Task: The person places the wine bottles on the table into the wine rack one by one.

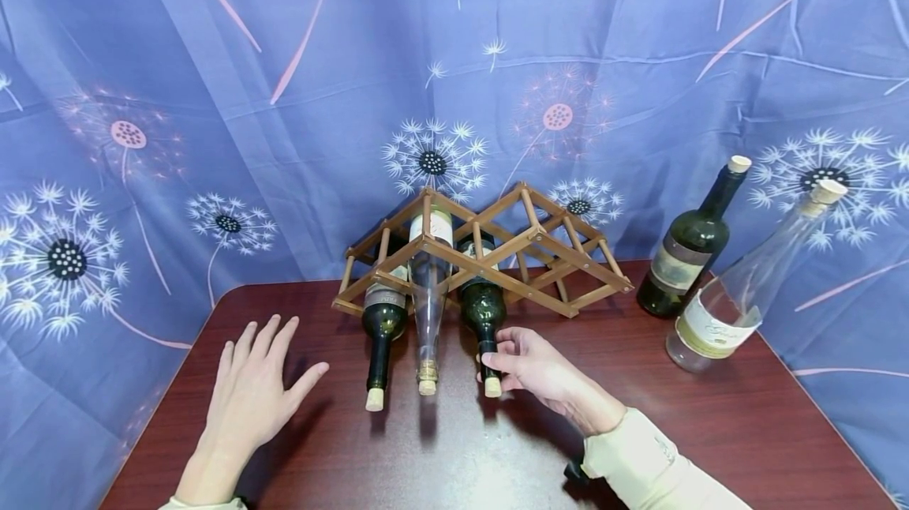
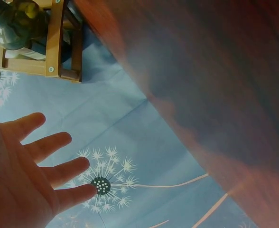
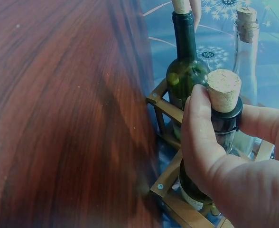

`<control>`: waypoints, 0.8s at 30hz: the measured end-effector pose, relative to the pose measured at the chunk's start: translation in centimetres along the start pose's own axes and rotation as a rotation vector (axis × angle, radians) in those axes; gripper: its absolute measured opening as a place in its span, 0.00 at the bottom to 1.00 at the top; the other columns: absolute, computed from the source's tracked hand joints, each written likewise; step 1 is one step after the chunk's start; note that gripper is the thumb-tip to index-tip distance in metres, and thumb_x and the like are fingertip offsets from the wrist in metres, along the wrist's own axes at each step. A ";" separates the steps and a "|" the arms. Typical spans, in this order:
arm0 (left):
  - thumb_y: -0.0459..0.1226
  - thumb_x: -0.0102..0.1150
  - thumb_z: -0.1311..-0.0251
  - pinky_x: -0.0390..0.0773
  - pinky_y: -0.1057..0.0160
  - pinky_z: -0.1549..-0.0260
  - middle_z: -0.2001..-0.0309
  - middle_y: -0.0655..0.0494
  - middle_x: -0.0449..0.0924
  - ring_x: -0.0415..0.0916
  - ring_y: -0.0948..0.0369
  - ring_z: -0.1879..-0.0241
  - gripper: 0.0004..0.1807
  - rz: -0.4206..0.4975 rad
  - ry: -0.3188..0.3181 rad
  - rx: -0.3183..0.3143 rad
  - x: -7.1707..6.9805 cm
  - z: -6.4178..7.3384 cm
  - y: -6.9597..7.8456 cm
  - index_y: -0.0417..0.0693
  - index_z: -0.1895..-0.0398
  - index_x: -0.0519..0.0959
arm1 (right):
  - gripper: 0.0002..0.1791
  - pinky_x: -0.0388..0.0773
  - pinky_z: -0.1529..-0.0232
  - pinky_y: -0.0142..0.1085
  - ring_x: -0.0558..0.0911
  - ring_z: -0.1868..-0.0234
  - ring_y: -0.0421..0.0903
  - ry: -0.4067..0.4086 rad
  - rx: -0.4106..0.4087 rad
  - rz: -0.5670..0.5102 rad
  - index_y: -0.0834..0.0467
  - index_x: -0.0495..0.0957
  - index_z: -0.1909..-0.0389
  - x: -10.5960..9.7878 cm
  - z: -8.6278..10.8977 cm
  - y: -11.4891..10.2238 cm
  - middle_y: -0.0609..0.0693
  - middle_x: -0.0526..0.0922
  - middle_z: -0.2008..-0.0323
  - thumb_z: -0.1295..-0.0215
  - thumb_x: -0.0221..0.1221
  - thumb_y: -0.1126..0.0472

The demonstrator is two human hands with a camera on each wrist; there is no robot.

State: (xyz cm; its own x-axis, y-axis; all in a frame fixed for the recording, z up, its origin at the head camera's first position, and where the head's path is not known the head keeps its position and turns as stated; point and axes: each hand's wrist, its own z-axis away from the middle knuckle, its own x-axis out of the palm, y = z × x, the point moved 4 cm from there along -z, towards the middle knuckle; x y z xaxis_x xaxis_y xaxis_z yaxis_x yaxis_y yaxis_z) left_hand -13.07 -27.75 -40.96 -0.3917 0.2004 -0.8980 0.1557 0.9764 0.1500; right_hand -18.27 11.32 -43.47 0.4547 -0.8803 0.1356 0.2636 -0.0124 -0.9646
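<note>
A wooden wine rack (image 1: 533,235) stands at the back of the table with three corked bottles lying in it, necks toward me. My right hand (image 1: 536,368) grips the neck of the rightmost of these, a dark green wine bottle (image 1: 484,309); its cork (image 3: 223,90) sticks out past my fingers in the right wrist view. To its left lie a clear bottle (image 1: 428,297) and another dark green bottle (image 1: 383,328). My left hand (image 1: 252,395) is held over the table left of the rack, fingers spread, nothing in it.
At the table's right side stand a dark green corked bottle (image 1: 685,253) and a clear corked bottle (image 1: 731,309) with a white label. A blue dandelion-print cloth (image 1: 319,139) hangs behind the dark red table (image 1: 355,463). The rack's right-hand slots hold no bottles.
</note>
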 end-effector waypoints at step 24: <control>0.66 0.64 0.36 0.52 0.22 0.33 0.27 0.32 0.68 0.57 0.29 0.27 0.48 0.003 -0.001 0.000 -0.1 0.1 0.2 0.45 0.23 0.69 | 0.24 0.88 0.59 0.39 0.89 0.56 0.55 -0.029 -0.001 -0.020 0.78 0.58 0.34 -0.1 -0.4 0.0 0.73 0.80 0.48 0.21 0.55 0.70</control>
State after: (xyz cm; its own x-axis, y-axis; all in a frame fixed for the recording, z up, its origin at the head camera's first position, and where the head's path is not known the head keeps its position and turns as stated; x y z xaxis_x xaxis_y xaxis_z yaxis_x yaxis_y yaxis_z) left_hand -12.97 -27.59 -40.90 -0.3900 0.2033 -0.8981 0.1570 0.9757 0.1527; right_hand -18.68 11.25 -43.58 0.4738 -0.8657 0.1616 0.2725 -0.0304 -0.9617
